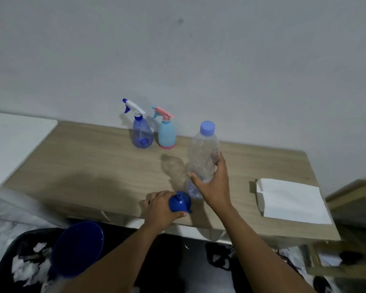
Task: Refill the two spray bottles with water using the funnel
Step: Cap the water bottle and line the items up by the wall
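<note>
Left hand (pixel 159 205) grips funnel (pixel 179 202), lower centre; right hand (pixel 211 182) wraps capped water bottle (pixel 202 153). Blue spray bottle (pixel 142 132) and teal spray bottle (pixel 167 134), upper centre, heads on: supplies probably being staged first.

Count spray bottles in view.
2. Translucent blue plastic spray bottle with white trigger stands by the wall; opaque light-blue spray bottle with pink trigger stands just right of it. None looks hidden.

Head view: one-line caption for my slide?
Left hand holds blue funnel, right hand grips capped water bottle; blue spray bottle and teal spray bottle stand behind.
</note>
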### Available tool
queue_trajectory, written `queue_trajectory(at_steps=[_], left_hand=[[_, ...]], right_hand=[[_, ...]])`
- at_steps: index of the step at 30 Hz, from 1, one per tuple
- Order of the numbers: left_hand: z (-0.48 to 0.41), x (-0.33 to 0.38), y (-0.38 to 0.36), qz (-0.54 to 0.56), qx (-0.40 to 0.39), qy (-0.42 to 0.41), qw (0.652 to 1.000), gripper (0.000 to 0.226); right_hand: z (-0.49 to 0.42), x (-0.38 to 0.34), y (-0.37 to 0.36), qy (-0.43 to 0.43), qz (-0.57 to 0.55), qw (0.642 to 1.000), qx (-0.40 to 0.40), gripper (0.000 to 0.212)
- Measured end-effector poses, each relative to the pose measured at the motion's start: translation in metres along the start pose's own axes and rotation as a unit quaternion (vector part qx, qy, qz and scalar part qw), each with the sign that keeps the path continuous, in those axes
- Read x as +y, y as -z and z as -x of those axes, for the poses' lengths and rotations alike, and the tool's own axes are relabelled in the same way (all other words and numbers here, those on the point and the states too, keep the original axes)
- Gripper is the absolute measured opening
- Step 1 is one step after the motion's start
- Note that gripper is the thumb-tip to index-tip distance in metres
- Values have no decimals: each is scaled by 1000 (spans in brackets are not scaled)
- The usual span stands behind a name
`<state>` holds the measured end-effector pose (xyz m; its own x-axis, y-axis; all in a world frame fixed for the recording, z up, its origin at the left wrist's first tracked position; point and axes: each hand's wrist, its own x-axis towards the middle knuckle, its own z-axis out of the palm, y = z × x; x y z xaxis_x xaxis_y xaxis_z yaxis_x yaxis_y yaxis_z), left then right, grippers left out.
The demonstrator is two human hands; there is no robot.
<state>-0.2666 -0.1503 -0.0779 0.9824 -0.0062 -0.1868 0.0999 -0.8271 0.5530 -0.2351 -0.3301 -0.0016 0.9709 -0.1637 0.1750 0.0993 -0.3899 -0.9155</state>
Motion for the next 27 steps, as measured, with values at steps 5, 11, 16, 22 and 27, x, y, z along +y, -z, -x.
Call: queue_trajectory(at_steps=[5,11,16,22,27], left_hand=[[-3,-2,-9,-17,46,11,999,52],[-14,-7,-11,-2,30,2,1000,49],[-23,-6,-8,-2,-6,-23,1000,71],[-39,-7,-1,-6,16,-50,999,64],[-98,12,17,12,59,-72,996,61]], right_hand=[[19,20,-7,-38,-32,999,-8,83],[27,31,-15,-103,-98,990,-20,82],[18,40,-22,-84,-72,994,0,77],[16,44,-20,-107,-54,992,26,74],[-29,56,-6,-89,-9,994,61,80]])
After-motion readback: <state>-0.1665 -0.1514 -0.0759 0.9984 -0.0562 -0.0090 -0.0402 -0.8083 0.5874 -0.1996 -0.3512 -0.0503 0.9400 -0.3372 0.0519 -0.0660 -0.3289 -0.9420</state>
